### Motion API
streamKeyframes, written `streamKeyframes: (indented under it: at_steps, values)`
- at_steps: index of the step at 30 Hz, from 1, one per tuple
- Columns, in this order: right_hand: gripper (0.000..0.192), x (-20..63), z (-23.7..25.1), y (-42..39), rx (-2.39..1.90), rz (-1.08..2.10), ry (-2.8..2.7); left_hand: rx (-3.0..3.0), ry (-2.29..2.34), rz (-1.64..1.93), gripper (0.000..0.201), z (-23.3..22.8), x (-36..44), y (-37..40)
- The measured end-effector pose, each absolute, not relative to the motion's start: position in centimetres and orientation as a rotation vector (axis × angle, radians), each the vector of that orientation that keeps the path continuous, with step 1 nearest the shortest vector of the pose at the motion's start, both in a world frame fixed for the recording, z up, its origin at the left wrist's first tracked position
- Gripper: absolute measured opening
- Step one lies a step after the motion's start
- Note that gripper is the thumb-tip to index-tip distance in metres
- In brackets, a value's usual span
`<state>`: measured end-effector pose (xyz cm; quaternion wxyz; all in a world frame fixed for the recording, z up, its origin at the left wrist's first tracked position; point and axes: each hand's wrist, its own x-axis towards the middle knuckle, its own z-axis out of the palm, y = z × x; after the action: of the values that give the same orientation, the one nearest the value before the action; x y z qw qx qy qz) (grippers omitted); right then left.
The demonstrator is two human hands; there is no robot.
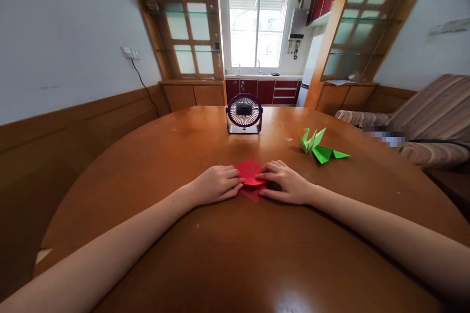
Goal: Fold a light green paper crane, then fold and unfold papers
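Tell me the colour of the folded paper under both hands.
Red. The flat folded paper shows best in the head view, on the round wooden table.

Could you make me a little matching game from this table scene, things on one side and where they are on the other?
Things:
1. red paper
2. small fan
3. green paper birds
4. sofa

Places:
A. beyond the table, far right
B. pressed flat under the left hand and right hand
C. standing at the table's far middle
D. on the table, right of the fan

Pairs: 1-B, 2-C, 3-D, 4-A
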<state>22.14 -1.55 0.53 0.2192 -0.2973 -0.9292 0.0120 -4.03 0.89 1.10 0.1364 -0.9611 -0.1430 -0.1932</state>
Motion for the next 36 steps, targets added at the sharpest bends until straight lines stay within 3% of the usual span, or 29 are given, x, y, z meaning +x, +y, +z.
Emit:
streamKeyframes:
  at_steps: [6,18,26,31,36]
  values:
    - [0.028,22.6,0.2,-0.5,-0.9,0.137,-2.444,-2.837,-0.592,-0.638,0.028,0.9,-4.4,1.3]
    - [0.013,22.7,-0.3,0.3,-1.109,0.356,-2.12,-2.826,-1.378,-0.814,0.026,0.3,-4.4,1.8]
    - [0.01,22.6,-0.4,0.4,-1.084,0.101,-2.27,-2.703,-1.139,-0.658,0.022,0.3,-3.9,1.7]
    - [0.012,22.4,-0.3,0.3,-1.1,0.074,-2.281,-2.859,-0.818,-0.657,0.036,0.1,-3.0,1.3]
    - [0.013,22.4,-0.4,0.3,-1.096,0.054,-2.287,-3.139,-0.78,-0.382,0.052,-0.1,-1.9,0.8]
